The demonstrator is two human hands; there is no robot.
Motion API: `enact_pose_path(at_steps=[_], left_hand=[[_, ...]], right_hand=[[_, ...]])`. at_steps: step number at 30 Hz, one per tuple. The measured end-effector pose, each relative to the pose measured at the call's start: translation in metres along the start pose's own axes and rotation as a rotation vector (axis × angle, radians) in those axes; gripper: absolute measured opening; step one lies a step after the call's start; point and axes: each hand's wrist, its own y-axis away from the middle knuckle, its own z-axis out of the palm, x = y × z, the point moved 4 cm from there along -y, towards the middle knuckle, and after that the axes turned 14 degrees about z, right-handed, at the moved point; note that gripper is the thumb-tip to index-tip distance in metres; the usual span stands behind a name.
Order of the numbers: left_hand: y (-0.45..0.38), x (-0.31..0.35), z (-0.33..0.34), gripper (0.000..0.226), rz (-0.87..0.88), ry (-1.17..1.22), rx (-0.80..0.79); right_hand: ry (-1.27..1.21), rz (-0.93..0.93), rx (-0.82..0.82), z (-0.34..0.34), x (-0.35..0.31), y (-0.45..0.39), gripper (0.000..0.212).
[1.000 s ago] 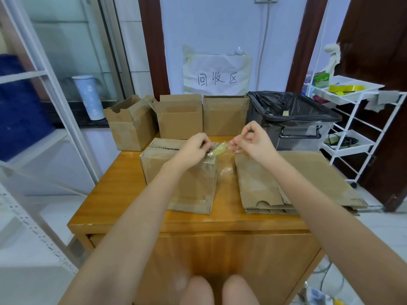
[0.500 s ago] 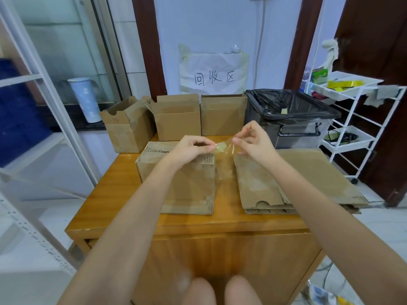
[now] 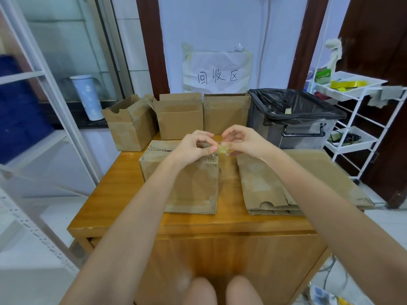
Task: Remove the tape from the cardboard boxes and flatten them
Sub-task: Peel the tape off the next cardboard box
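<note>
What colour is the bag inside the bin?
Black. The bag lines the clear bin, seen in the head view.

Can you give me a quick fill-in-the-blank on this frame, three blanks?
1. Both hands pinch a wad of ____ between them.
2. ____ upright boxes stand along the table's far edge.
3. The bin is lined with a ____ bag.

Missing: tape; three; black
</note>
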Motion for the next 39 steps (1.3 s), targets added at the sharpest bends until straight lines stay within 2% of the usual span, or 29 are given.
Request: enact_pose_path(at_steps=[2,5,6,10,12,15,19,21,23,24,26,29,36,39], left_hand=[[0.0,0.0,0.0,0.009,-0.009,0.001,0.016],[0.001,0.001,-0.001,0.01,-0.014,-0.012,0.029],[0.001,0.001,-0.001,0.009,-0.018,-0.017,0.037],[0.001,0.0,-0.002,0.006,-0.05,-0.006,0.083],[0.001,0.001,-0.003,0.007,-0.053,-0.007,0.091],[0.002,0.003,-0.003,0.008,-0.046,-0.004,0.104],[0.003,-0.001,-0.006,0.029,-0.055,0.078,0.199],[0.003,0.002,-0.004,0.038,0.017,0.108,0.135],[0.003,0.005,-0.002,0.058,0.071,0.114,0.011],[0.003,0.006,-0.001,0.059,0.075,0.099,-0.04],[0.004,0.007,0.001,0.046,0.076,0.061,-0.088],[0.005,0.007,-0.001,0.031,0.07,0.077,0.032],[0.005,0.005,-0.002,0.018,0.021,0.049,0.122],[0.004,0.004,-0.001,0.011,-0.012,0.05,0.134]], right_hand=[[-0.011,0.016,-0.031,0.0,-0.001,0.0,0.026],[-0.004,0.084,-0.037,0.0,0.002,-0.002,0.049],[0.005,0.098,-0.002,0.0,0.004,-0.003,0.046],[-0.021,-0.005,0.186,-0.002,0.003,0.002,0.005],[-0.011,-0.04,0.163,0.002,0.003,0.009,0.015],[0.095,-0.088,0.1,0.008,0.004,0.019,0.017],[0.208,-0.193,0.175,0.011,0.004,0.022,0.011],[0.221,-0.204,0.174,0.011,0.002,0.022,0.007],[0.223,-0.187,0.142,0.012,0.001,0.02,0.005],[0.219,-0.178,0.127,0.013,0.002,0.019,0.005],[0.213,-0.177,0.11,0.015,0.001,0.02,0.007],[0.217,-0.198,0.116,0.016,0.001,0.02,0.013],[0.085,-0.192,0.178,0.016,0.005,0.022,0.016],[-0.053,-0.153,0.219,0.011,0.008,0.022,0.023]])
